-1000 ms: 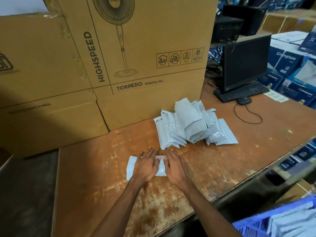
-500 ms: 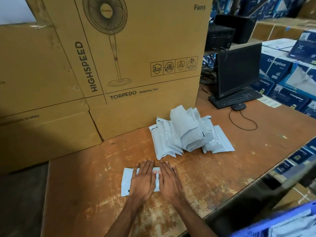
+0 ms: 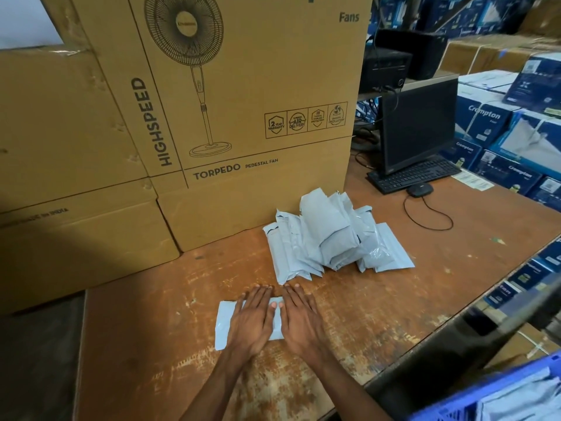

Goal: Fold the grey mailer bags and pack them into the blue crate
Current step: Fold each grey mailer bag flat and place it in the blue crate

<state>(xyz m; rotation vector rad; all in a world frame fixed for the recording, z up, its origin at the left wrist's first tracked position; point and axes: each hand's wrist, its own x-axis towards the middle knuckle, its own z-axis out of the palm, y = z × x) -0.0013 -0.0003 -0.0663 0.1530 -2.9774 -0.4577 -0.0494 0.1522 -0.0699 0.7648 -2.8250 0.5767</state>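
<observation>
Head view is all I have, and the biggest thing in it is the pedestal fan carton [image 3: 243, 117], which fills the upper left and centre of the frame with plainer cartons stacked at its left. Below it the worn wooden table [image 3: 455, 268] runs across the middle and lower frame. At upper right a dark monitor [image 3: 420, 123] stands with a keyboard [image 3: 414, 177] and a mouse [image 3: 420, 189] in front of it, and blue product boxes [image 3: 501, 123] are stacked past the table's right edge. The blue crate [image 3: 473, 402] shows only as a corner at lower right, with grey bags already in it. Just right of centre a loose pile of grey mailer bags [image 3: 331, 241] leans against the carton's foot. Low in the centre lies the one mailer bag [image 3: 226, 320] in hand, flat on the table, near that pile but apart from it. My left hand [image 3: 252, 320] and right hand [image 3: 300, 320] lie side by side on it, palms down, fingers straight and pressing, gripping nothing. I judge this is the creasing step. To do it well I would press evenly outward from the middle so trapped air escapes, keep the edges squared, and lift only once the fold lies flat. The bag's right end is hidden under my hands.
</observation>
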